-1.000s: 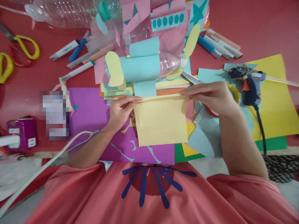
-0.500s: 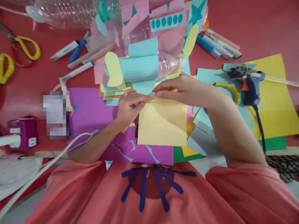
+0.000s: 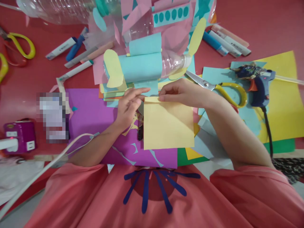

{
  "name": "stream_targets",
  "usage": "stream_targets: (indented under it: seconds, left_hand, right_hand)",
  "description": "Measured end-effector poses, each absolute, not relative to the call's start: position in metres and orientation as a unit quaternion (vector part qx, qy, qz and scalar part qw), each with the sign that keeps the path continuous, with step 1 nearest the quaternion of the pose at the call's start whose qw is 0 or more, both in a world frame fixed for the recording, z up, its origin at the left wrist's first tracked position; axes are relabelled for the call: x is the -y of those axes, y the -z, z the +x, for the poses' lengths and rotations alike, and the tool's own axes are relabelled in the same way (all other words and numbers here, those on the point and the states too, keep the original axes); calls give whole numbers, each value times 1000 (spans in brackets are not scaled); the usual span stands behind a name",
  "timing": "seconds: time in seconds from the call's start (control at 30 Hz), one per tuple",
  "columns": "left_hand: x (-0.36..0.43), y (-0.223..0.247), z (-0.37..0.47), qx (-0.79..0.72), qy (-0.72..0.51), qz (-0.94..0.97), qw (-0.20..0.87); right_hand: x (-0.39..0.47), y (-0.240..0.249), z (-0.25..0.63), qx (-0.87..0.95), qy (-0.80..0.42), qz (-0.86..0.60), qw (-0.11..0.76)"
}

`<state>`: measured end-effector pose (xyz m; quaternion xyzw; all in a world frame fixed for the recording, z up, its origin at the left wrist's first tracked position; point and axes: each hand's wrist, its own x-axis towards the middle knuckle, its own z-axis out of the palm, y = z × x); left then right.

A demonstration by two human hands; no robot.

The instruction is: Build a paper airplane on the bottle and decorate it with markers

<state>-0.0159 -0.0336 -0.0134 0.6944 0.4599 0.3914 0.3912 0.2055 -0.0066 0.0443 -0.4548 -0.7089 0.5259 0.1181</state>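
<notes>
A pale yellow sheet of paper (image 3: 169,126) lies in front of me, with a narrow strip folded along its far edge. My right hand (image 3: 178,91) grips that folded edge between thumb and fingers. Just left of the sheet, my left hand (image 3: 130,106) is off the paper, its fingers apart and stretched to the right. Beyond both hands lies a plastic bottle (image 3: 169,65) wrapped in light blue paper, with pale yellow paper shapes at its ends. Yellow-handled scissors (image 3: 228,91) rest beside my right wrist, partly hidden by the arm.
A glue gun (image 3: 261,85) with a cable lies right, on yellow paper (image 3: 282,114). Purple paper (image 3: 92,126) with blue scraps is under my left arm. Several markers (image 3: 61,47), more scissors (image 3: 22,44), a phone (image 3: 54,117) and a purple power adapter (image 3: 20,136) stand left.
My left hand has let go of the sheet's far edge and opened. The sheet has shifted slightly right, and its folded strip now shows. More of the scissors is visible.
</notes>
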Motion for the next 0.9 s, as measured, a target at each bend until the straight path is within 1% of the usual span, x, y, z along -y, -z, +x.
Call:
stream_targets:
  seconds: [0.1,0.33,0.9]
  left_hand:
    - [32,9,-17,-463,-404,684,394]
    - [31,8,-16,-479,-390,668,416]
    - [28,8,-17,-476,-372,651,460]
  right_hand:
    - [8,-45,204,719,-511,-457,117]
    - [10,-46,200,745,-469,-461,107]
    - [12,-46,199,740,-475,-463,109]
